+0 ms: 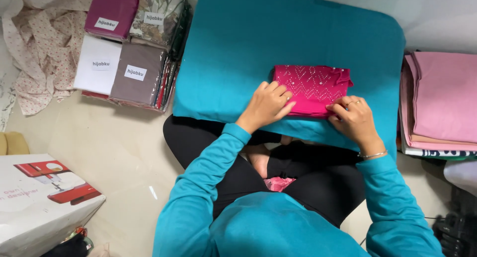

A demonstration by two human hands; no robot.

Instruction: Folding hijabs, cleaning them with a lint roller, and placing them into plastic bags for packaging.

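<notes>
Both hands lie flat on the folded magenta beaded cloth (312,89) atop the teal cushion (233,48): left hand (265,106) pressing, right hand (354,119) pinching its near edge. It seems the fold is being smoothed; squaring that edge looks due next.

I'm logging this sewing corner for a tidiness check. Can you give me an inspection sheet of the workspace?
Surface: teal cushion on a pale floor.
Job's things: folded magenta beaded cloth lying flat on the cushion.
Clutter: packaged fabrics stacked at left; spotted cloth crumpled beyond; white box; pink folded pile at right.
Grippers: left hand and right hand press on the cloth's near edge.
Cables: nothing seen.
Surroundings: dark equipment at lower right, unclear.
</notes>
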